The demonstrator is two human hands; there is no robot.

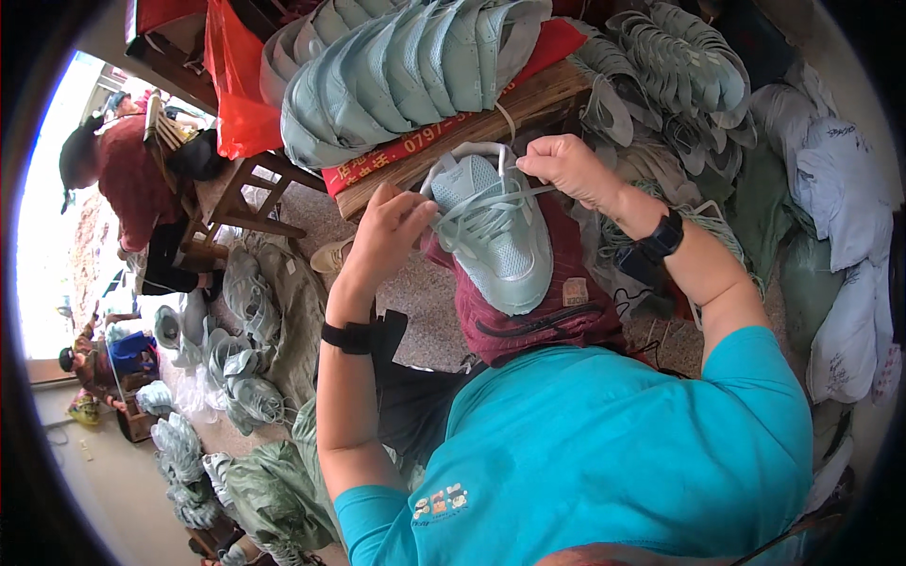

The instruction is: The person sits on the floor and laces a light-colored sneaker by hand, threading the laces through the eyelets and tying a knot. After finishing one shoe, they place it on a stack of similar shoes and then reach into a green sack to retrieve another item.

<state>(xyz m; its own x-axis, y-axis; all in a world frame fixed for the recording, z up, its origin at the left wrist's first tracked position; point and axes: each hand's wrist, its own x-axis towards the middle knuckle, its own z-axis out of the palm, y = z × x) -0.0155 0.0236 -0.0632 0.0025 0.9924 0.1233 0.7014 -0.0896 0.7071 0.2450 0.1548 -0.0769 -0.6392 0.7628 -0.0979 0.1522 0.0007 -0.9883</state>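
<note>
A pale mint-green lace-up shoe upper (500, 255) lies on a maroon cloth (585, 316) over my lap, toe pointing toward me. Its matching shoelace (486, 203) crosses the tongue in several strands. My left hand (387, 231) is closed in a pinch at the left side of the upper, by the lace. On the other side, my right hand (576, 170) pinches thumb to fingertips near the collar, with a thin lace strand at the fingers. The fingertips partly cover what they grip. Dark bands circle both wrists.
Stacked mint-green shoe uppers (396, 80) rest on a wooden bench (377, 189) with a red printed sheet, just beyond my hands. A red plastic bag (241, 85) hangs at its left. More uppers (679, 66) are heaped at the right. Another person (132, 179) sits far left.
</note>
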